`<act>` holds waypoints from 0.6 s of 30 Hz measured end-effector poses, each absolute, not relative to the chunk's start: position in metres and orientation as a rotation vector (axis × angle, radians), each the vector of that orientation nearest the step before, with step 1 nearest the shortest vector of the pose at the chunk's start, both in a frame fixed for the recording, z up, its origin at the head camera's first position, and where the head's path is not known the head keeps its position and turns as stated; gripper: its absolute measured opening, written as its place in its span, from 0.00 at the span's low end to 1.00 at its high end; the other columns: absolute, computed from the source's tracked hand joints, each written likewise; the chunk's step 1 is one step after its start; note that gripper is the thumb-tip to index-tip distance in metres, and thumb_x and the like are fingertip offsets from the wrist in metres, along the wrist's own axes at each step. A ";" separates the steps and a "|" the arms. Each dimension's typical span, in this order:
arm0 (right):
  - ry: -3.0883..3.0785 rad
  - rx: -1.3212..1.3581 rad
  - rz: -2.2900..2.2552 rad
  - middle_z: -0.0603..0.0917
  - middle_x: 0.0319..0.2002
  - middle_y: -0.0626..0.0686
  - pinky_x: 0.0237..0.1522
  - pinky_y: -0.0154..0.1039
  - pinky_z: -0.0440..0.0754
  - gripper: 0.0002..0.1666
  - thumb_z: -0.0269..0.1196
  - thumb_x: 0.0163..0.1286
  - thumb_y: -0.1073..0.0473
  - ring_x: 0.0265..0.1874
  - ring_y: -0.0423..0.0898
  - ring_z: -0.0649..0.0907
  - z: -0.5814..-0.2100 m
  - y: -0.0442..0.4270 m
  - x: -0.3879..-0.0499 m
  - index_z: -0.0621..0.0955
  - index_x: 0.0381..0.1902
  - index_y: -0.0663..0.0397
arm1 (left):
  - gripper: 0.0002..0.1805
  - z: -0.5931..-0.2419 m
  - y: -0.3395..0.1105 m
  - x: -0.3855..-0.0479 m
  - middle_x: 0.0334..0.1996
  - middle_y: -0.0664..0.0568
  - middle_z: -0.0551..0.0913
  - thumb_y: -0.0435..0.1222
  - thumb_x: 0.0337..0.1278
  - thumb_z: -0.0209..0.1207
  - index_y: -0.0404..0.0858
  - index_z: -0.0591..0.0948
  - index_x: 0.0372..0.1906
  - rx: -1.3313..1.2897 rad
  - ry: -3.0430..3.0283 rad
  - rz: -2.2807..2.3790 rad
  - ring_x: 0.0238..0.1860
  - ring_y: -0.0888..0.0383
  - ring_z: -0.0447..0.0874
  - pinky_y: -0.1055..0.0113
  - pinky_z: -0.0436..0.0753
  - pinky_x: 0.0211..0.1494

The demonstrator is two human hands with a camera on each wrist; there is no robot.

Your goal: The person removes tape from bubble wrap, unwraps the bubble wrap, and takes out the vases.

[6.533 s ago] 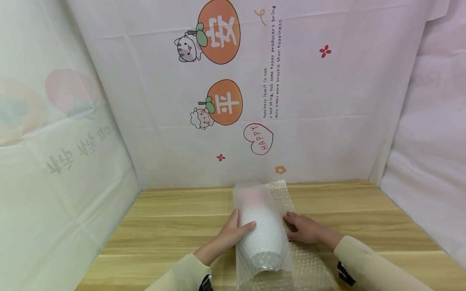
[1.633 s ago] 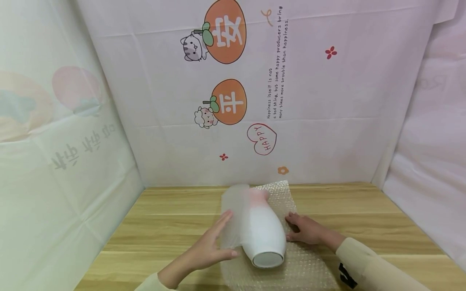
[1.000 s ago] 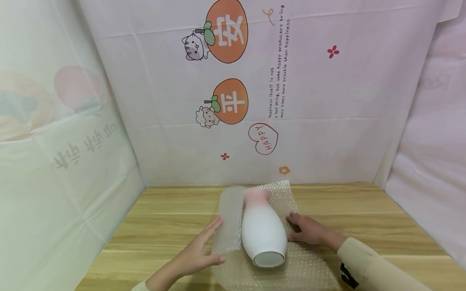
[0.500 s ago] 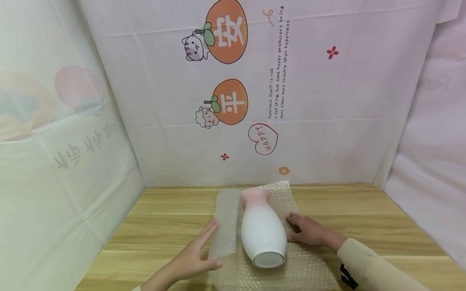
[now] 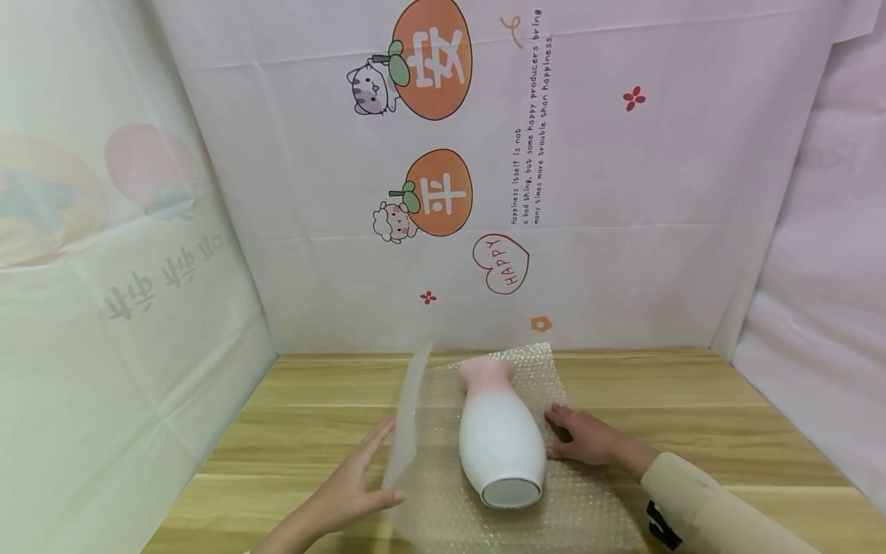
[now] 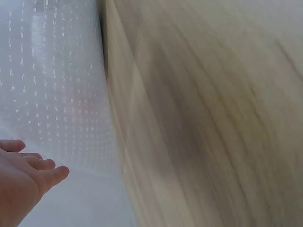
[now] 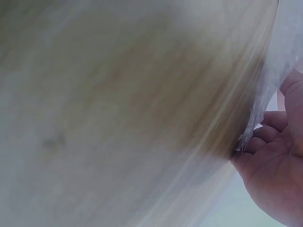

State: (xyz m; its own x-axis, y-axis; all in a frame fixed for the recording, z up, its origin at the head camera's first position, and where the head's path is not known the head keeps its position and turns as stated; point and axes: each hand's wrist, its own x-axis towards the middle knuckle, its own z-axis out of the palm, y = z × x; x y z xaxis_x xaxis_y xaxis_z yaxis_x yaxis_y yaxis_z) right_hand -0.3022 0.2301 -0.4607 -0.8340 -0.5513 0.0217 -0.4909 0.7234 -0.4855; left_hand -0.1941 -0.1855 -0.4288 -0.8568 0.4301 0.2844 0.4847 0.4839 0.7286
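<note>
Desk (image 5: 311, 431) is carrying the work. Bubble wrap (image 5: 498, 531) is lying across it, left flap (image 5: 404, 419) standing up. White vase (image 5: 500, 442), pink at the neck, is lying on its side on the wrap, base facing the person. Right hand (image 5: 587, 438) is gripping the wrap's right edge, fingers curled. Left hand (image 5: 346, 496) is holding its fingers straight beside the flap; contact unclear. Judgement: right should be anchoring firmly, left guiding the flap evenly, so the vase isn't rolling.
</note>
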 end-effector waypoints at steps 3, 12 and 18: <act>2.803 -0.851 -0.733 0.62 0.65 0.79 0.63 0.63 0.61 0.45 0.68 0.63 0.47 0.65 0.72 0.62 -0.461 0.230 -0.303 0.68 0.63 0.78 | 0.54 -0.428 -0.188 -0.195 0.75 0.39 0.48 0.42 0.50 0.69 0.37 0.50 0.77 -0.817 -2.620 -1.358 0.72 0.35 0.48 0.34 0.54 0.65; 2.798 -0.851 -0.732 0.62 0.65 0.79 0.63 0.63 0.61 0.45 0.67 0.64 0.46 0.65 0.73 0.62 -0.464 0.231 -0.304 0.68 0.63 0.78 | 0.57 -0.430 -0.196 -0.195 0.74 0.35 0.51 0.39 0.48 0.69 0.37 0.45 0.78 -0.853 -2.557 -1.365 0.70 0.37 0.55 0.41 0.60 0.65; 2.805 -0.829 -0.739 0.62 0.65 0.78 0.64 0.63 0.60 0.45 0.67 0.64 0.45 0.66 0.72 0.62 -0.465 0.231 -0.306 0.68 0.64 0.77 | 0.59 -0.428 -0.202 -0.195 0.74 0.34 0.49 0.35 0.48 0.69 0.38 0.42 0.78 -0.889 -2.500 -1.426 0.68 0.33 0.57 0.40 0.60 0.65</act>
